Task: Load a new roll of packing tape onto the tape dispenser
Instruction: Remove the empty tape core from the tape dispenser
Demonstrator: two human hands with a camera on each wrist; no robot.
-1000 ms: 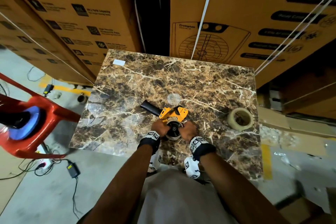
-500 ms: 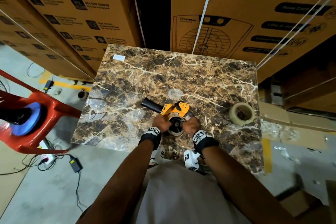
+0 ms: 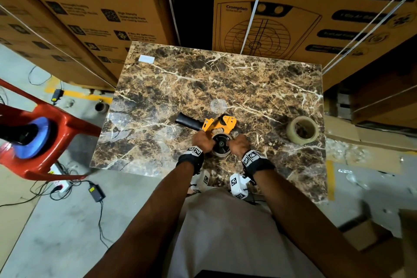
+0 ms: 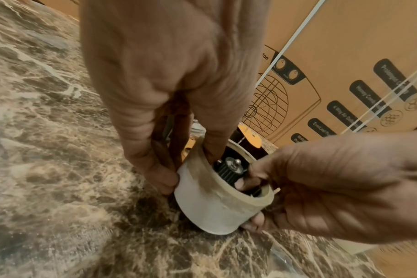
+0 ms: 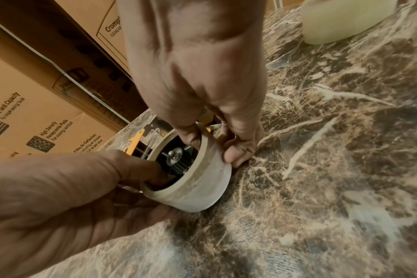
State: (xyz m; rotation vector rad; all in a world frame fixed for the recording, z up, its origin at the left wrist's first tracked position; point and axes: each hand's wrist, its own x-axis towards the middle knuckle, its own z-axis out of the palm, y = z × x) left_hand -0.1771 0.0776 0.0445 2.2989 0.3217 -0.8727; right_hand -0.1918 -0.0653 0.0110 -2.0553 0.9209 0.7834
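On the marble table, a near-empty tape core was gripped from both sides where it sat around the black hub of the yellow tape dispenser. It was pinched by the left hand and the right hand, each with a thumb inside the rim and fingers outside. The new tape roll lay flat well apart, near the table's right edge.

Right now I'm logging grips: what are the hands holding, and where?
Both hands, left hand and right hand, pinch the worn roll's rim on the dispenser.
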